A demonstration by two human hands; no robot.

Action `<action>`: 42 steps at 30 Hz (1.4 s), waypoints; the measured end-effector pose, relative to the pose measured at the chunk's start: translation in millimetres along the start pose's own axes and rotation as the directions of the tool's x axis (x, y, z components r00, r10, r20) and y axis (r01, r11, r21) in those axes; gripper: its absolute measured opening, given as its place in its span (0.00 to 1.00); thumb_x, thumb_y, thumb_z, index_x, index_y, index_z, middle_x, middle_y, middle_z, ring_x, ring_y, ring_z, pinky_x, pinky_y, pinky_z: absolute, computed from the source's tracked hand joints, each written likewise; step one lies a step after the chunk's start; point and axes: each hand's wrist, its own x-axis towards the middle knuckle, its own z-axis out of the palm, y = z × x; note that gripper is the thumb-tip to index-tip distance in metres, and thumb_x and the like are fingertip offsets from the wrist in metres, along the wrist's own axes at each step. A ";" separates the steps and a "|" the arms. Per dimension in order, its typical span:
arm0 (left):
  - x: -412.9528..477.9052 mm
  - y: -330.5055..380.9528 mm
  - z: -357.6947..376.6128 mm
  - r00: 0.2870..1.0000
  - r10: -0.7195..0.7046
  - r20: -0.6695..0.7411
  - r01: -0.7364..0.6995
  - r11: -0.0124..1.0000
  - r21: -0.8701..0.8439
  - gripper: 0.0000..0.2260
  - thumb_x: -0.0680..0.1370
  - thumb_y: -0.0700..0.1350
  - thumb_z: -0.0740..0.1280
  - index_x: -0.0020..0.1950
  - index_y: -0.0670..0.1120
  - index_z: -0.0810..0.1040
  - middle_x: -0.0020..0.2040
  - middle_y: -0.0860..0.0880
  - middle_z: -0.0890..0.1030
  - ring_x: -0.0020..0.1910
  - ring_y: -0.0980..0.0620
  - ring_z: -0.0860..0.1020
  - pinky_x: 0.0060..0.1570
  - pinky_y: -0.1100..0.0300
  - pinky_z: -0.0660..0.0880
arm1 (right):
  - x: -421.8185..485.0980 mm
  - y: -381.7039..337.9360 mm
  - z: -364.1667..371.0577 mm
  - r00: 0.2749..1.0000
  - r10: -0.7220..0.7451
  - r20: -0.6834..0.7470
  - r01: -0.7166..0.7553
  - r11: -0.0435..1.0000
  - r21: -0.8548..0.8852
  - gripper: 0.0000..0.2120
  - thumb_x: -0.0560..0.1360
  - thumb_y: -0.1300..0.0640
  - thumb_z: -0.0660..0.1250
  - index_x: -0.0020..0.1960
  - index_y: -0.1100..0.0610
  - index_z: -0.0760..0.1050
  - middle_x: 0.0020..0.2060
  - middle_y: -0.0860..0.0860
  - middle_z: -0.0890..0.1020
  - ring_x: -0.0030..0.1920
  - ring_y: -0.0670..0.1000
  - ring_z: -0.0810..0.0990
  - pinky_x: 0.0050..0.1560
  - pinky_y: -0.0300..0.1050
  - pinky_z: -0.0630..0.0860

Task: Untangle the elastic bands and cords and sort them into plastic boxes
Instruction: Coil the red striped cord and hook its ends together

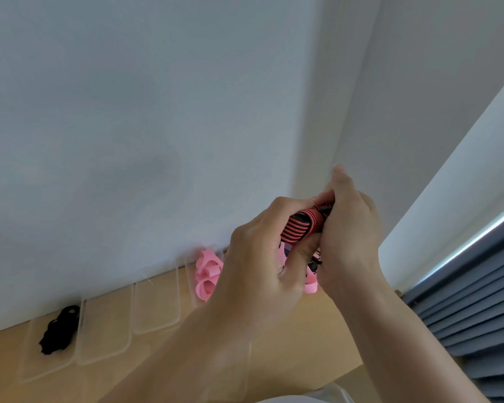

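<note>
Grips, with both hands raised over the far side of the pale wooden desk (303, 344), a tight bundle of red-and-black striped elastic cord (301, 225): ribbed, rounded, lashed crosswise near its upper end. Curls the left hand (259, 257) round the lower end, thumb pressed underneath. Closes the right hand (349, 228) over the upper end, fingers wrapped across it, the two hands touching.

Lines up, side by side against the foot of the smooth white wall (128, 141), four shallow clear plastic boxes (157, 306) with rounded corners. Holds knotted black cords (60, 330) in the leftmost box. Holds flat pink bands (207, 271), curled into soft loops, in the rightmost, partly hidden behind the left hand.

Leaves a strip of desk between the boxes and the near edge. Meets, past the desk's right end, a blue-grey pleated curtain (472, 301).
</note>
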 end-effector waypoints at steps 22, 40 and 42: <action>6.1 -3.6 -9.1 0.888 -0.414 -0.199 0.326 0.874 -0.361 0.14 0.78 0.56 0.67 0.51 0.47 0.84 0.43 0.47 0.86 0.32 0.58 0.80 0.31 0.65 0.75 | 7.4 18.3 -7.4 0.825 0.074 0.560 -0.023 0.995 -0.098 0.35 0.75 0.31 0.62 0.58 0.63 0.72 0.36 0.53 0.79 0.33 0.55 0.73 0.28 0.43 0.68; 4.8 -10.2 -21.8 0.930 -0.346 -0.120 0.279 0.881 -0.383 0.09 0.78 0.48 0.70 0.54 0.46 0.84 0.48 0.47 0.86 0.44 0.57 0.84 0.43 0.66 0.79 | 18.1 15.8 -25.5 0.671 0.124 0.731 -0.153 0.988 -0.027 0.22 0.78 0.41 0.62 0.55 0.60 0.73 0.38 0.52 0.79 0.36 0.52 0.73 0.32 0.44 0.69; 6.5 -11.0 -20.5 0.930 -0.343 -0.130 0.285 0.899 -0.333 0.08 0.79 0.46 0.70 0.51 0.41 0.83 0.44 0.45 0.85 0.40 0.59 0.83 0.42 0.71 0.76 | 23.5 18.0 -23.8 0.649 0.195 0.736 -0.214 0.974 -0.069 0.24 0.79 0.37 0.62 0.56 0.59 0.75 0.39 0.54 0.79 0.35 0.53 0.74 0.33 0.44 0.70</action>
